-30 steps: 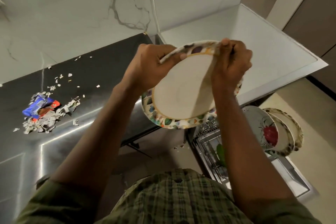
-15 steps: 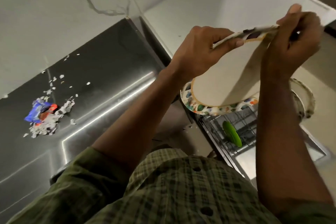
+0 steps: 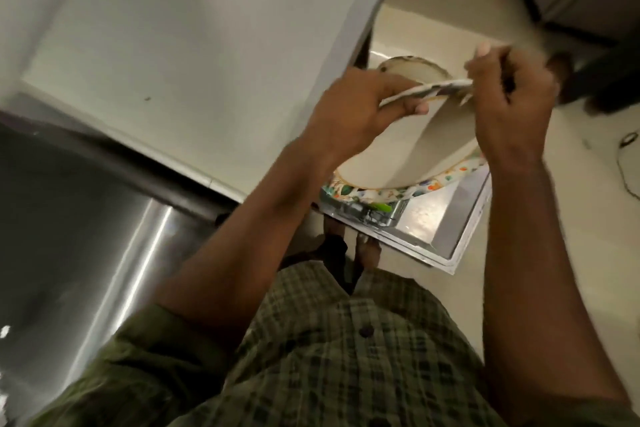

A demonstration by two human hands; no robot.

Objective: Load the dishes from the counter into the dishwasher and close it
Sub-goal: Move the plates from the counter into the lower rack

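Both hands, left point(image 3: 360, 107) and right point(image 3: 509, 104), grip a patterned plate point(image 3: 415, 149) above the open dishwasher point(image 3: 450, 218).

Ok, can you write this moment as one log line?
step: loading | left hand: grips plate | right hand: grips same plate | plate: above open dishwasher

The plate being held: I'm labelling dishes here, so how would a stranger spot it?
Above the open dishwasher door, the left hand and right hand grip the plate by its upper edge. Its colourful patterned rim distinguishes it from the gold-edged plate behind.
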